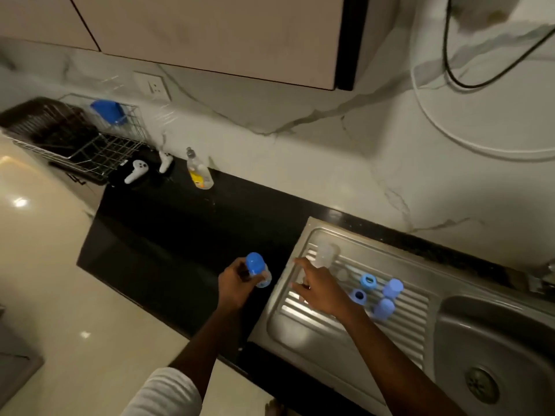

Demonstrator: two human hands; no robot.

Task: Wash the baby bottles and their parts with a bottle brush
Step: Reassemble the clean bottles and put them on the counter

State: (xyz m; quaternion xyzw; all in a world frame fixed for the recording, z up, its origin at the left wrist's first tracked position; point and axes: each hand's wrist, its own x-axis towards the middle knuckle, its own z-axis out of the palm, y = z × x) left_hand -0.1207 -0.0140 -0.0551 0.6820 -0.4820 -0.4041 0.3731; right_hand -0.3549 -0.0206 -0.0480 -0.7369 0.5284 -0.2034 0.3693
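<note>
Left hand (235,288) around blue-capped bottle (257,270), right hand (322,291) over drainboard (402,325).

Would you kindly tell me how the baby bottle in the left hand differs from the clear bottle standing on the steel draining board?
The blue-capped clear baby bottle wears its cap and is gripped by the left hand over the black counter. The uncapped clear bottle body is open-topped and stands unheld on the ribbed steel draining board, just beyond the right hand. The held bottle is tilted; the other stands upright. Both bodies are clear plastic.
</note>
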